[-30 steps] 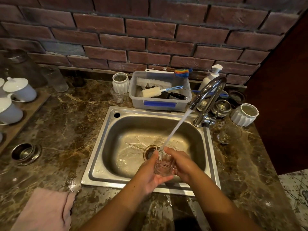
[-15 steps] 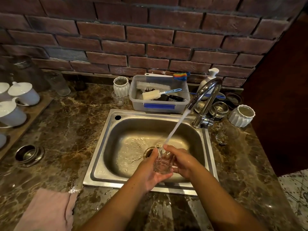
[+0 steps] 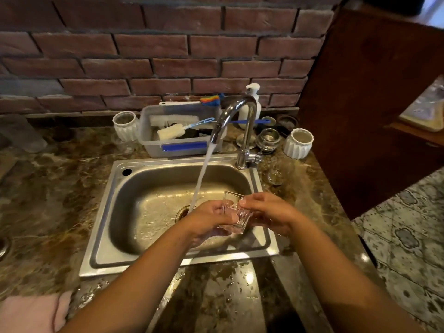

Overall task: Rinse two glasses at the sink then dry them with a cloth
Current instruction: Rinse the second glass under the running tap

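Marble counter (image 3: 60, 212) surrounds the steel sink (image 3: 134, 188), brick wall (image 3: 144, 56) behind it. Above the sink, left hand (image 3: 209, 218) and right hand (image 3: 269, 212) both grasp a glass (image 3: 236, 217).

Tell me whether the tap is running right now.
Running: a white stream of water pours from the tap down into the sink.

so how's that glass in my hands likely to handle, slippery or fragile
Probably slippery: the glass is held by the left hand and right hand with the water stream falling right beside it. Likely fragile: clear, thin-rimmed, above a steel sink. Its ribbed sides may aid grip.
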